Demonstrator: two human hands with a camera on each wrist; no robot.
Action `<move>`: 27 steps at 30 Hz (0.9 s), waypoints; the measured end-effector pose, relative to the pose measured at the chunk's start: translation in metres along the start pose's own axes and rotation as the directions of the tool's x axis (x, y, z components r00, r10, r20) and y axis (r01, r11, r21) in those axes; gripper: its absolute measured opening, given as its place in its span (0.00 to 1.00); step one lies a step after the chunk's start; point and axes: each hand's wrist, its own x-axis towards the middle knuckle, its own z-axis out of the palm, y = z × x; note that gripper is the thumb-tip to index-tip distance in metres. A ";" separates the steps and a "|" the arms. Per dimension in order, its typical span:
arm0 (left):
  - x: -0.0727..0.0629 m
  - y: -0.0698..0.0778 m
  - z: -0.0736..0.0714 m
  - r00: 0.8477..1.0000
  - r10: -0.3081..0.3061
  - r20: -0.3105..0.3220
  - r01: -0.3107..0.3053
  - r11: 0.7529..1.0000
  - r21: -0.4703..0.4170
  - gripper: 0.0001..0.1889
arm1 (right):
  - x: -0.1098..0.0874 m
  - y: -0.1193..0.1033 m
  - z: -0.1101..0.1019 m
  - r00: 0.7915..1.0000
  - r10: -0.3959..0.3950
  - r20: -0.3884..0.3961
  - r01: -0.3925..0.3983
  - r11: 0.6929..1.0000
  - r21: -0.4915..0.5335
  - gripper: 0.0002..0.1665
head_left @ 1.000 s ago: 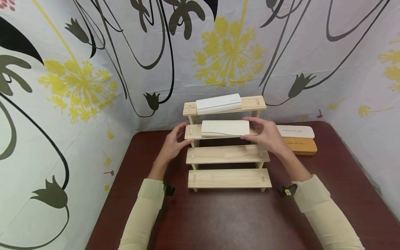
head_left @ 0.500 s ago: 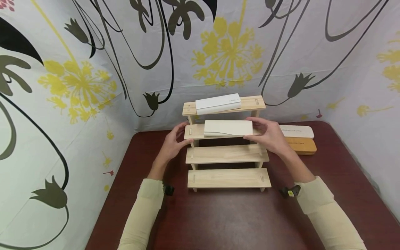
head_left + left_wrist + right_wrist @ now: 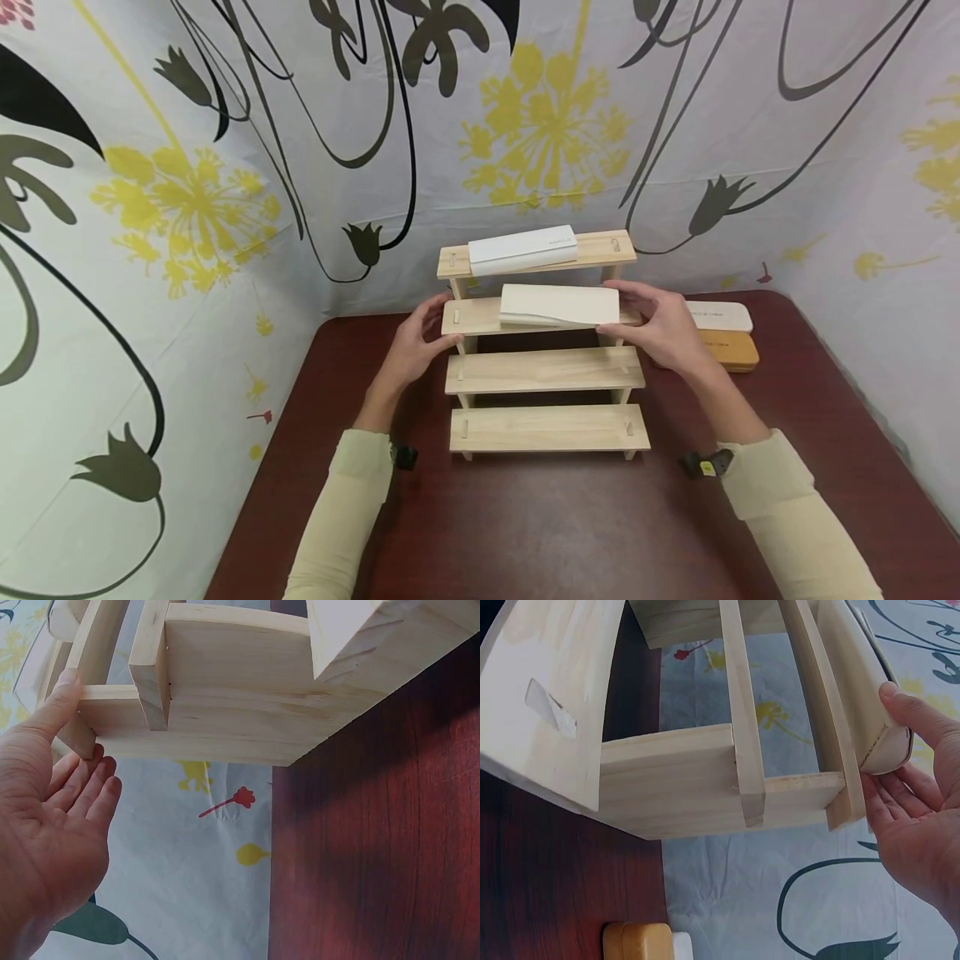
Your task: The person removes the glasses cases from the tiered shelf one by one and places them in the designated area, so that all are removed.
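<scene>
A cream glasses case (image 3: pixel 558 305) lies along the second board from the top of a stepped wooden rack (image 3: pixel 545 371). My right hand (image 3: pixel 663 327) pinches the case by its right end, thumb at the front and fingers behind. In the right wrist view the thumb presses the flap side of the case (image 3: pixel 864 694), and the fingers reach under its end. My left hand (image 3: pixel 408 348) grips the left end of the same board. The left wrist view has its thumb on the edge of the board (image 3: pixel 77 736) and the fingertips just under it.
On the rack's top board sits a white glasses case (image 3: pixel 522 250). Behind my right forearm, a white case (image 3: pixel 720 316) and a tan case (image 3: pixel 729 350) lie on the dark red table (image 3: pixel 555 525). Patterned cloth (image 3: pixel 420 192) hangs behind the table.
My right hand has slid the cream case to the right along its board, and the case now sits at a slight tilt. My left hand keeps its place on the board's end.
</scene>
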 end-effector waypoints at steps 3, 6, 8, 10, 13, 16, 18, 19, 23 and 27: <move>0.000 0.000 0.000 1.000 -0.004 0.001 0.004 1.000 -0.002 0.41 | -0.002 0.000 -0.004 1.000 0.014 -0.009 -0.014 1.000 0.005 0.41; 0.000 0.000 0.000 1.000 0.006 0.002 -0.006 1.000 -0.002 0.41 | -0.003 -0.001 -0.008 0.999 0.042 -0.012 -0.042 0.999 -0.020 0.41; 0.000 -0.001 -0.001 1.000 0.018 0.004 -0.018 1.000 -0.003 0.41 | -0.005 -0.001 -0.010 0.998 0.056 -0.014 -0.056 0.998 -0.037 0.42; -0.001 -0.001 -0.002 1.000 0.029 0.007 -0.029 1.000 0.000 0.41 | -0.007 -0.001 -0.012 0.998 0.059 -0.019 -0.060 0.997 -0.039 0.42; -0.001 -0.002 -0.003 0.999 0.033 0.010 -0.033 0.999 0.004 0.41 | -0.010 0.001 -0.015 0.998 0.049 -0.025 -0.050 0.998 -0.037 0.41; -0.001 -0.003 -0.003 0.999 0.032 0.008 -0.032 0.999 0.011 0.41 | -0.013 0.002 -0.017 0.999 0.036 -0.025 -0.037 0.998 -0.047 0.40; -0.001 -0.003 -0.003 0.999 0.032 0.005 -0.032 0.999 0.012 0.41 | -0.015 0.003 -0.018 0.999 0.037 -0.026 -0.038 0.998 -0.040 0.40; -0.001 -0.004 -0.003 1.000 0.031 0.004 -0.031 0.999 0.011 0.41 | -0.016 0.003 -0.019 0.999 0.038 -0.024 -0.039 0.998 -0.039 0.40; -0.001 -0.004 -0.003 1.000 0.023 0.000 -0.023 1.000 0.008 0.41 | -0.019 0.005 -0.022 0.998 0.050 -0.034 -0.050 0.999 -0.008 0.39; 0.000 -0.004 -0.002 1.000 0.012 -0.002 -0.012 1.000 0.004 0.42 | -0.022 0.006 -0.026 0.998 0.044 -0.047 -0.045 0.999 -0.022 0.39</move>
